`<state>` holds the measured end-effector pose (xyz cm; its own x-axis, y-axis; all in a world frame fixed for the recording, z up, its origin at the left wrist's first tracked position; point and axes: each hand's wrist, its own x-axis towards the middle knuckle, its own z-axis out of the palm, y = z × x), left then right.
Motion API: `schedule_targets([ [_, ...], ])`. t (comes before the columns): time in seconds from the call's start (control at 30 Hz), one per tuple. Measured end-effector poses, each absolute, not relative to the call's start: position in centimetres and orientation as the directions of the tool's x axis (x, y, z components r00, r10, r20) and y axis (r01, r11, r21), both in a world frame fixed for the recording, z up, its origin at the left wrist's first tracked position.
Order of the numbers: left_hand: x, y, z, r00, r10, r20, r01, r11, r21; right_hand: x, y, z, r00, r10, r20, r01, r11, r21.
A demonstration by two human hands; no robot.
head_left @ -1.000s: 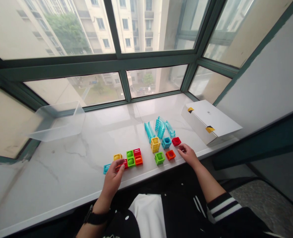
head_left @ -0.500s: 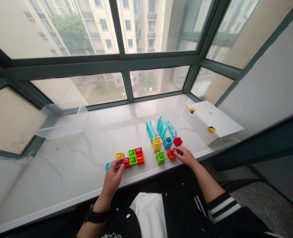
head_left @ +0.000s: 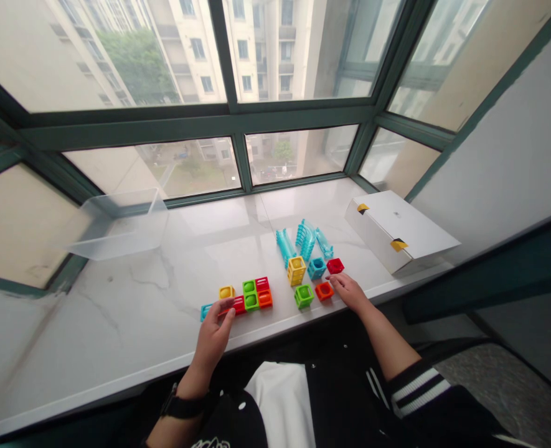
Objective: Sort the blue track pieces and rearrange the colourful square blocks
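Observation:
A joined cluster of toy blocks (head_left: 251, 297) in green, red and orange, with a yellow block (head_left: 226, 292) and a blue block (head_left: 205, 311) at its left, lies near the sill's front edge. My left hand (head_left: 214, 336) rests its fingertips on the cluster's left end, fingers together. To the right stand loose blocks: yellow (head_left: 296, 270), blue (head_left: 317, 267), red (head_left: 335, 266), green (head_left: 304, 295) and orange (head_left: 324, 290). My right hand (head_left: 350, 290) lies just right of the orange block, fingertips touching it. Teal curved track pieces (head_left: 303, 239) lie behind them.
The white marble window sill (head_left: 130, 311) carries a clear plastic tub (head_left: 119, 224) at the back left and a white cardboard box (head_left: 396, 233) at the right. Green window frames and glass rise behind the sill.
My right hand has slid left from beside the red block to the orange block. My left hand has stayed on the cluster's left end. The view shifted slightly.

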<state>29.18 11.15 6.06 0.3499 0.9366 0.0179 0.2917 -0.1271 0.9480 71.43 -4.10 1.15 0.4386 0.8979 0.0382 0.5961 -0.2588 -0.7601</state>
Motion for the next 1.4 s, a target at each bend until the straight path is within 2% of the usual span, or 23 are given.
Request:
schedule_targets([
  [0.17,29.2,11.2,6.0,0.348,0.937,0.013,0.295,-0.123,0.947,71.5,-3.4,0.4,0.449,0.887,-0.107,0.531,-0.361,-0.767],
  [0.53,29.0,11.4,5.1,0.337,0.941,0.031,0.247,-0.12,0.962,71.8,-2.7,-0.3,0.495,0.831,-0.254,0.444,-0.493,-0.748],
  [1.4,28.9,11.4,4.7,0.325,0.945,0.015,0.245,-0.099,0.964,71.8,-2.3,-0.2,0.493,0.837,-0.236,0.501,-0.495,-0.71],
])
